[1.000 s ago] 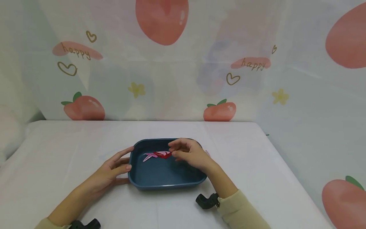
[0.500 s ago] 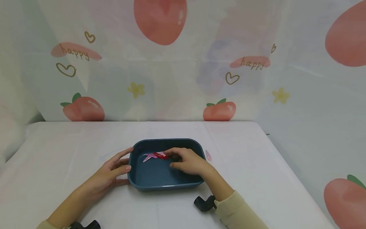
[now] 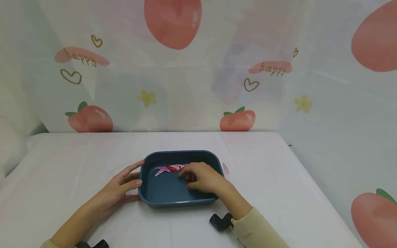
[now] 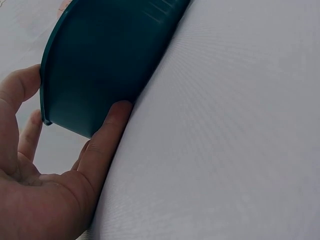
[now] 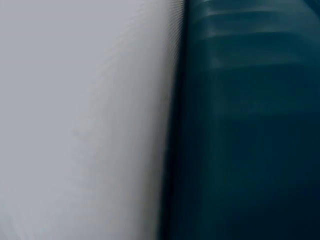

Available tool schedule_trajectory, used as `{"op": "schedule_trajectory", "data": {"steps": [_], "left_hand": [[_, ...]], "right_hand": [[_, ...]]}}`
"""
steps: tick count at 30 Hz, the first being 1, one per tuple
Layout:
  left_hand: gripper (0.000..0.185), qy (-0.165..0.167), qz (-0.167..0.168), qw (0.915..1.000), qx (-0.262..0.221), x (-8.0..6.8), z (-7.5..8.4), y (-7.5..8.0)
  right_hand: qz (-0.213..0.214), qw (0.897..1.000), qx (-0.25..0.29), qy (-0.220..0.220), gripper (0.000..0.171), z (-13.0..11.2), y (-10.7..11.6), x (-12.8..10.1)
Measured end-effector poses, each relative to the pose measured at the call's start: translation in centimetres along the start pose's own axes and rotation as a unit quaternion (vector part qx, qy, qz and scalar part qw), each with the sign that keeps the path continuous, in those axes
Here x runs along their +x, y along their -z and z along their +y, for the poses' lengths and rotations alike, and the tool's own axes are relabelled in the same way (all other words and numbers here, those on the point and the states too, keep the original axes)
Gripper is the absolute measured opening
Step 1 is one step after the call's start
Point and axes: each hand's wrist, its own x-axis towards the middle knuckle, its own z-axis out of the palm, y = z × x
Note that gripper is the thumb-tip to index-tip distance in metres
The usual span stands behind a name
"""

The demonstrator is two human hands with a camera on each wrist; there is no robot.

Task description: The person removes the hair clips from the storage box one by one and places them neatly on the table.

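While the left hand (image 3: 119,186) braces the blue tray (image 3: 167,199) at its nine o'clock wall, fingers spread, apparently steadying it mid-bench (image 3: 279,193), the right hand (image 3: 203,179) curls inside, seemingly pinching a red hair clip (image 3: 189,180); more clips (image 3: 167,169) lie toward twelve.

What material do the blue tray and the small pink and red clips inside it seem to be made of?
The blue tray looks like matte moulded plastic: one even dark teal colour, rounded corners, a thin smooth rim and faint ribs on its outer wall. The clips look like thin, flat, glossy coated metal or plastic; they are too small to tell which.
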Motion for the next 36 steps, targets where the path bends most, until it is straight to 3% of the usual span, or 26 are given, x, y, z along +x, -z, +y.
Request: {"op": "schedule_trajectory", "data": {"steps": [14,26,29,33,36], "left_hand": [[0.057,-0.003,-0.005,1.0000,-0.001,0.2,-0.2,0.0],[0.056,-0.007,0.001,1.0000,0.007,0.1,0.0,0.1],[0.056,-0.008,-0.003,0.9999,0.008,0.1,0.1,0.1],[0.056,-0.004,-0.006,1.0000,0.001,0.1,-0.1,0.1],[0.056,-0.007,-0.007,0.9999,0.001,0.0,-0.2,0.1]], "right_hand": [[0.072,0.997,0.012,-0.018,0.022,-0.1,0.4,-0.3],[0.069,0.992,0.099,-0.025,0.030,0.2,0.9,0.1],[0.063,0.983,0.169,-0.025,0.028,0.3,1.3,0.1],[0.076,0.959,0.273,-0.029,0.023,-0.6,2.2,-0.3],[0.091,0.945,0.312,-0.027,0.024,-1.5,3.2,-0.8]]}}
